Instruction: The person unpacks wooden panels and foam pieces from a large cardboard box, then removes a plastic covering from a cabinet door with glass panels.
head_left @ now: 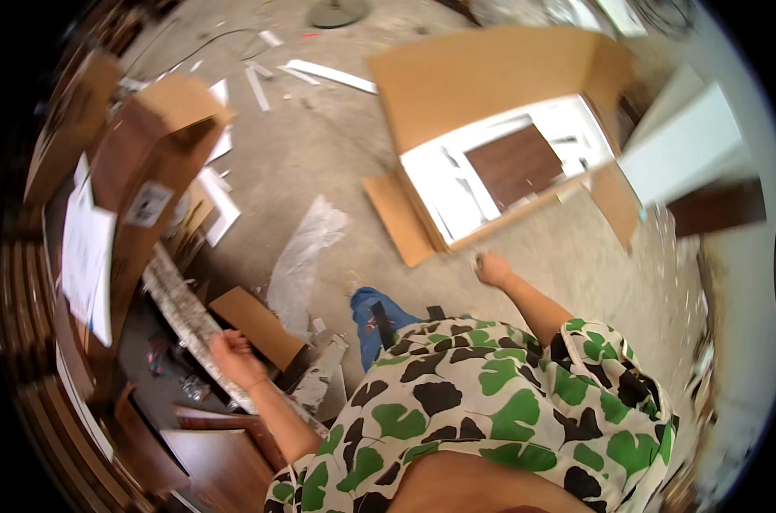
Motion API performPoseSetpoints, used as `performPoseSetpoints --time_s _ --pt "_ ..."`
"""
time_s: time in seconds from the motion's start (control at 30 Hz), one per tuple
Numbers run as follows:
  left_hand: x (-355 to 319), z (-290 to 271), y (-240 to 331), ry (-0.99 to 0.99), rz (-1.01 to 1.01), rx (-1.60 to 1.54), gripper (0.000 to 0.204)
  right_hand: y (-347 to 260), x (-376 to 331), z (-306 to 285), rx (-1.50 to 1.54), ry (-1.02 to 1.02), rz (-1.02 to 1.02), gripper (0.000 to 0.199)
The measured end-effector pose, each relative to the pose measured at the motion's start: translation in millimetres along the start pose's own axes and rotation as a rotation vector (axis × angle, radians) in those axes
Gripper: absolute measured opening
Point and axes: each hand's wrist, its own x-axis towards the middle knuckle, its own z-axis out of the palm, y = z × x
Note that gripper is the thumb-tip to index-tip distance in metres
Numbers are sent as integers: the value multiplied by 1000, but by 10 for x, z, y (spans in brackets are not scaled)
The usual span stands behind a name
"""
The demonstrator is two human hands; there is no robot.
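My left hand (pixel 238 359) hangs over a long, worn, whitish board (pixel 185 309), its fingers loosely bent and somewhat blurred, with nothing seen in it. Beside that hand is a small brown cardboard box (pixel 257 327). My right hand (pixel 493 270) is curled closed just in front of a large opened carton (pixel 482 81); no object shows in it. White foam (pixel 443 198) lines the carton. Within the foam lies a dark brown wood-grain panel (pixel 514 166), along with small parts too blurred to name.
A tall brown carton (pixel 153 162) and a white sheet (pixel 87 248) stand at the left. Clear plastic film (pixel 302 256) and white foam strips (pixel 328 74) lie on the concrete floor. Wood-grain panels (pixel 226 466) lie at lower left. A white panel (pixel 687 141) is at the right.
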Motion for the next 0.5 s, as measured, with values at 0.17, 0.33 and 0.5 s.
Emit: performPoseSetpoints --time_s 0.17,0.33,0.5 --pt "-2068 1179 -1350 -320 -400 192 13 2637 -1949 1107 6 -330 362 33" --pt "-3012 2148 -1527 -827 -258 535 21 3726 -3041 1146 651 3 905 29" --pt "-3714 2875 -1872 -1033 -341 593 23 5184 -3184 1753 724 271 975 26"
